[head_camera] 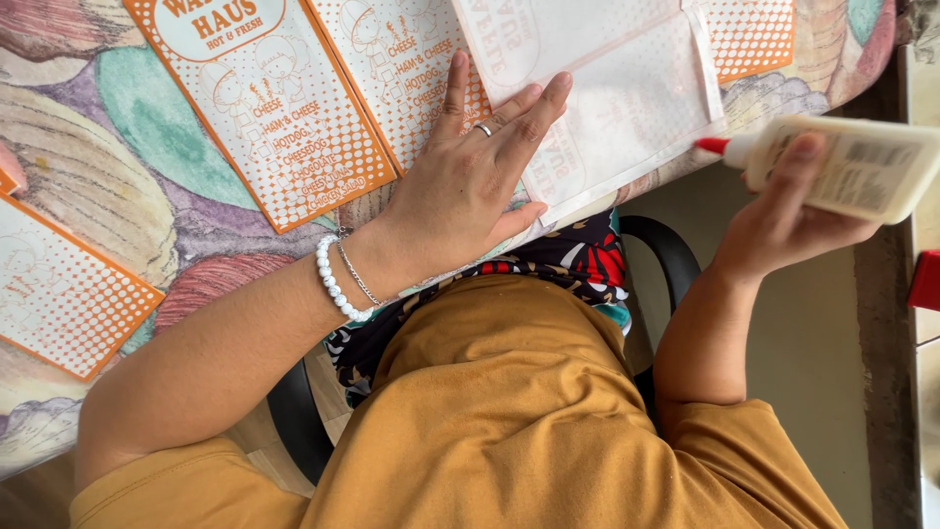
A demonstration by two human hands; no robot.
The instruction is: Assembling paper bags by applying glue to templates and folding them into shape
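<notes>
My left hand (470, 176) lies flat, fingers spread, on an orange-and-white printed paper bag (411, 88) and the edge of a white paper sheet (627, 98) turned blank side up at the table's edge. A ring and a white bead bracelet are on that hand and wrist. My right hand (783, 220) grips a white glue bottle (852, 167) with a red tip, held sideways off the table's edge, the tip pointing toward the white sheet's flap.
More orange-and-white paper bags (264, 108) lie side by side on a tablecloth (117, 167) with a large shell pattern; another bag (59, 294) sits at the left. A black chair (666, 255) is under me. A red object (925, 279) shows at the right edge.
</notes>
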